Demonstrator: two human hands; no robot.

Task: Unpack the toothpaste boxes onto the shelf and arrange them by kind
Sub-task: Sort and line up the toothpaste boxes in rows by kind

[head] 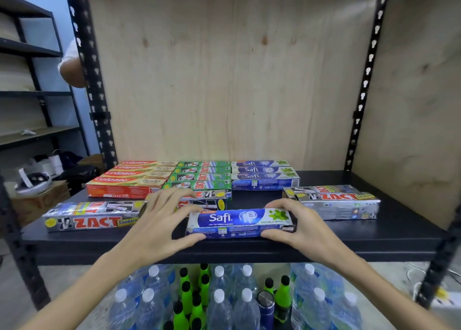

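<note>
Blue Safi box point(240, 222) at shelf point(349, 239) front edge, 6 o'clock | I grip its ends: left hand point(159, 226), right hand point(296, 226) | risk: slips off edge onto bottles point(219, 302) below

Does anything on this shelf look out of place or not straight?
Yes. Three silver Zact boxes lie loose in front of the sorted rows: left, middle, right, each at its own angle, ungrouped.

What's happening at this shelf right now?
A person is sorting toothpaste. Both hands, left hand and right hand, hold a blue Safi box at the shelf's front edge. Behind sit Colgate, green Zact and Safi rows; silver Zact boxes lie loose.
</note>
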